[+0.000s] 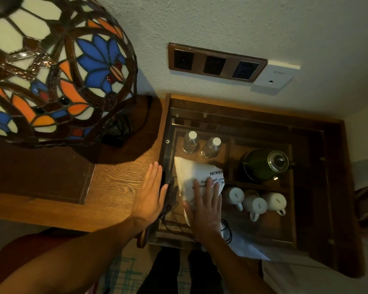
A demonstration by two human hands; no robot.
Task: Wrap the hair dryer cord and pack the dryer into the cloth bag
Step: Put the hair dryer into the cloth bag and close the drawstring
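A white cloth bag (191, 175) with black print lies on the glass top of a wooden cabinet (319, 187). My right hand (206, 206) rests flat on the bag, fingers spread, pressing down on it. My left hand (150, 194) lies flat and open on the wooden desk (113, 183), its fingertips at the cabinet's left edge. A thin black cord (227, 232) loops out beside the bag's near end, by my right wrist. The hair dryer itself is not visible; whether it is inside the bag I cannot tell.
Under the glass stand two water bottles (200, 144), a green kettle (263, 164) and three white mugs (255, 203). A large stained-glass lamp (55, 66) fills the desk's left side. Wall sockets (215, 62) sit above the cabinet. My legs (179, 272) show below.
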